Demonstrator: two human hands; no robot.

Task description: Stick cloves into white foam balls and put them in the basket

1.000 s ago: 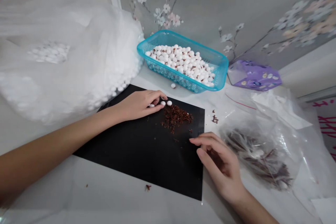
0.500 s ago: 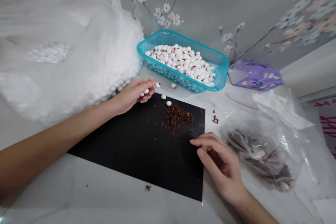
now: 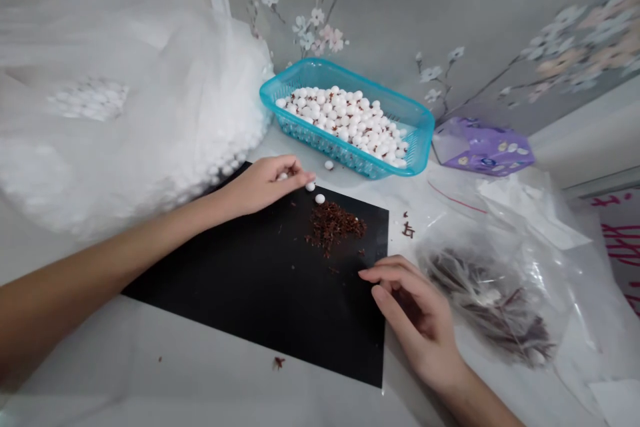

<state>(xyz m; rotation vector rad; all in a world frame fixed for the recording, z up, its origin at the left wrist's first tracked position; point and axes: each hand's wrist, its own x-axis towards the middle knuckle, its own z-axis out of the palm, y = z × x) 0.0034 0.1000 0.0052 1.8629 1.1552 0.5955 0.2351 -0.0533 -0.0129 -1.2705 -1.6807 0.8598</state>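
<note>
My left hand is at the far edge of a black mat, its fingers curled around small white balls. How many are in the palm is hidden. Its thumb and fingertip reach a loose white ball at the mat's edge. Beside that one, another white ball sits against a pile of small reddish-brown bits. Over the mat's right edge, my right hand holds nothing, thumb and forefinger apart and the other fingers loosely bent.
A blue basket full of white balls with brown bits stands at the back. One stray ball lies before it. On the left bulges a large clear bag of white balls. Rightward are a purple packet and a plastic bag of brown pieces.
My left hand has shifted slightly right and down to the loose ball at the mat's edge. The ball with a brown bit no longer shows at its fingertips. My right hand has barely moved.
</note>
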